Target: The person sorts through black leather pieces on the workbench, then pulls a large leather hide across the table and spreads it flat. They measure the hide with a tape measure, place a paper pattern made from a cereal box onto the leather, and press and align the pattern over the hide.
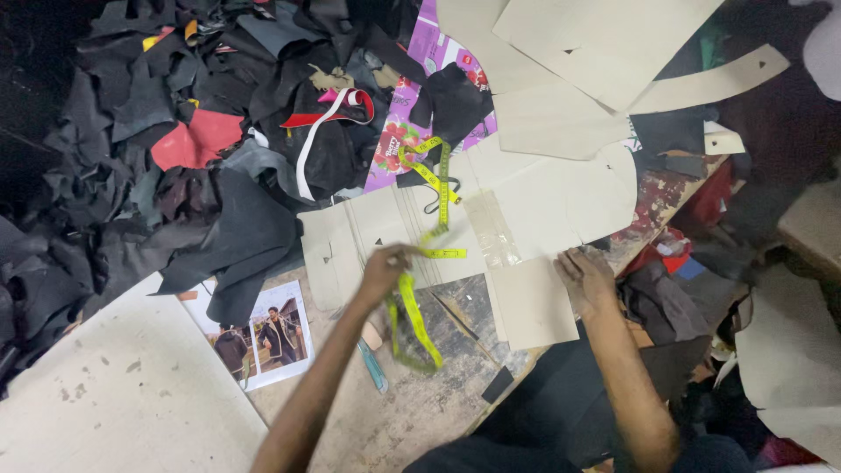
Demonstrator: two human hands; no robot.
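Note:
My left hand (385,267) is closed on a yellow measuring tape (431,188), which runs up over the cream paper pattern (534,206) and hangs down in a loop below the hand. My right hand (585,278) rests flat, fingers apart, on the lower right part of the same pattern, beside a strip of clear tape (492,229). The pattern lies on a worn worktable (412,403).
A big heap of black leather scraps (175,149) with red pieces fills the upper left. More cream pattern pieces (596,44) lie at the top right. Printed photos of jackets (263,337) and a teal pen (373,366) lie near my left forearm. A white board (114,394) sits bottom left.

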